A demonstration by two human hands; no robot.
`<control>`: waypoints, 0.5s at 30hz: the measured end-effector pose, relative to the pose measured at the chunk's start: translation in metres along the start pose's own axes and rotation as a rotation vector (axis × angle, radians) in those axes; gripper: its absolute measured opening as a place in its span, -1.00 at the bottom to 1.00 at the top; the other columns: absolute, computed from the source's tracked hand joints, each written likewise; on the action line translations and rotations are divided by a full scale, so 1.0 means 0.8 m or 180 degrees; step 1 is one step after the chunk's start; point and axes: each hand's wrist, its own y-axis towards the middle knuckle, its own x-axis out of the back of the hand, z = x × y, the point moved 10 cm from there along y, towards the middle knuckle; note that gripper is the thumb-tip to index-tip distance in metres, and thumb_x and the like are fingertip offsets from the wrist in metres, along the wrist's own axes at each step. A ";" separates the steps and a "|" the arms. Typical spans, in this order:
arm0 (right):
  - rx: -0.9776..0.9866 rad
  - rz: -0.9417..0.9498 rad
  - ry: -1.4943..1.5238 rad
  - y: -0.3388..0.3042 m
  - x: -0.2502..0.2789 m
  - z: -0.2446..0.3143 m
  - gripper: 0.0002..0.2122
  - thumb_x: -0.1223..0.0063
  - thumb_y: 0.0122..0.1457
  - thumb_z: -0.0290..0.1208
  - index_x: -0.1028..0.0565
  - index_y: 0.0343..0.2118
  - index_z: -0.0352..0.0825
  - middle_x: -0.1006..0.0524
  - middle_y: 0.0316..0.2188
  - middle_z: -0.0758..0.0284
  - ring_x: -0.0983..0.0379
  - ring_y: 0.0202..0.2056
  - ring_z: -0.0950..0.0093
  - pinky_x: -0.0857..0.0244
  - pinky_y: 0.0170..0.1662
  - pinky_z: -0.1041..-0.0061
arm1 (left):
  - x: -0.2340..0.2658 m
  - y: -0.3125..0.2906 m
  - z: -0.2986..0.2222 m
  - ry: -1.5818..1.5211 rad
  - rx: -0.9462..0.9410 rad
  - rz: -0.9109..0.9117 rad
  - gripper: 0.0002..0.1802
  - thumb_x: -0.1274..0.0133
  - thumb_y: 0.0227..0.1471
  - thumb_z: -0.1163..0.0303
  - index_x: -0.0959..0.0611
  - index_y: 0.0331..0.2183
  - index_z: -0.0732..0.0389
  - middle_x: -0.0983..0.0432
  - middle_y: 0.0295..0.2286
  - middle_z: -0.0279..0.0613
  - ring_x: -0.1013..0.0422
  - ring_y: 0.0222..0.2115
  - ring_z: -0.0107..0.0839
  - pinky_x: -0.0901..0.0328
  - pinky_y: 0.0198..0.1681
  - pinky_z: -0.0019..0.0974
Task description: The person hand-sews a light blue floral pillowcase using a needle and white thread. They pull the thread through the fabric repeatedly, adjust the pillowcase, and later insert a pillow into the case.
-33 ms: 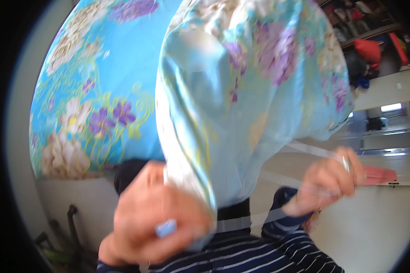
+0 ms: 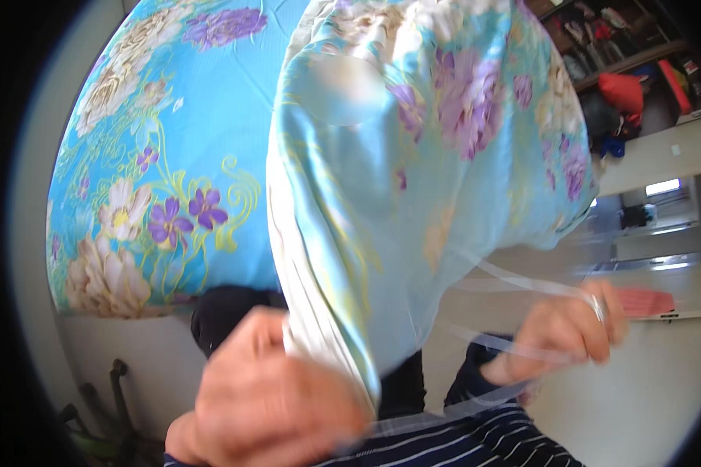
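My left hand [image 2: 276, 397], blurred, is closed on the pale edge of a shiny light-blue cloth [image 2: 475, 117] with purple and cream flowers. The bunched cloth stretches up and away from this hand in folds. A thin translucent strip [image 2: 444, 409] runs from beside the left hand across to my right hand [image 2: 568, 331], looping more than once between the cloth and that hand. The right fingers are curled round the strip, and a ring shows on one of them. Brighter blue floral cloth [image 2: 202, 156] lies spread out flat at the left.
A dark wheeled chair base [image 2: 118, 381] stands at the lower left. At the upper right, a shelf [image 2: 639, 54] holds several things, with a red bundle [image 2: 621, 89] among them. A pink object [image 2: 648, 302] lies beyond my right hand.
Both hands have moved slightly lower, and the cloth edge has come down with the left one. The strip's loops have shifted. A small light-blue patch at the left fingers no longer shows.
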 end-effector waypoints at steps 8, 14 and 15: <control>0.0697 0.0694 -0.0192 0.037 -0.054 0.020 -0.93 0.08 0.02 -0.59 -0.32 -0.55 -0.35 -0.32 -0.54 0.26 -0.39 -0.49 0.42 -0.28 -0.46 0.54 | 0.014 0.016 -0.010 -0.1136 0.0118 -0.0279 -0.89 -0.13 -0.21 0.58 -0.61 -0.47 0.36 -0.51 -0.46 -0.20 -0.42 -0.46 -0.46 -0.24 -0.31 -0.43; 0.0866 0.0935 -0.0250 0.045 -0.070 0.011 -0.90 0.11 0.03 -0.66 -0.32 -0.57 -0.36 -0.32 -0.57 0.26 -0.39 -0.53 0.40 -0.30 -0.51 0.52 | -0.008 -0.027 0.062 -0.2140 0.2199 0.0088 -0.81 -0.12 -0.13 0.62 -0.62 -0.34 0.41 -0.54 -0.32 -0.19 -0.45 -0.33 -0.57 -0.26 -0.22 -0.59; 0.0881 0.0992 -0.0220 0.046 -0.071 0.009 -0.90 0.10 0.03 -0.66 -0.32 -0.58 -0.36 -0.33 -0.57 0.26 -0.39 -0.53 0.39 -0.31 -0.52 0.52 | -0.010 -0.034 0.067 -0.2256 0.2510 0.0013 -0.80 -0.12 -0.13 0.61 -0.62 -0.33 0.41 -0.54 -0.32 -0.20 -0.45 -0.32 -0.57 -0.26 -0.22 -0.59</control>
